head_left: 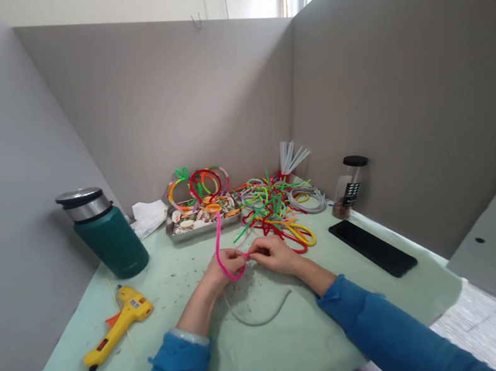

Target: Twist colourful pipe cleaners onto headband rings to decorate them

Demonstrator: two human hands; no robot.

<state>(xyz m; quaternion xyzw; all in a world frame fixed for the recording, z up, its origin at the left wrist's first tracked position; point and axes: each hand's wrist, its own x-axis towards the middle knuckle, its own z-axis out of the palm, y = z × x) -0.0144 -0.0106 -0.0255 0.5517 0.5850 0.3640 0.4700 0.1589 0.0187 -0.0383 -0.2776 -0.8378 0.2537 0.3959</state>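
A bright pink pipe cleaner (219, 248) is pinched between my two hands near the middle of the table, one long end curving up and the rest looped round. My left hand (228, 264) is closed on it from the left. From the right, my right hand (275, 253) pinches the same pipe cleaner at its tip, fingertips almost touching those of the left. Just below them a grey cord-like strand (265, 322) lies curved on the cloth; its upper end passes behind my left hand, and whether it is held cannot be seen.
At the back stand a metal tray (205, 230) of shells, bent pipe-cleaner rings (204, 183) and a tangled pipe-cleaner pile (270, 201). A green bottle (112, 244) and yellow glue gun (119, 326) are left; a black phone (372, 248) and clear bottle (349, 187) right. Grey partitions (174, 96) enclose the table.
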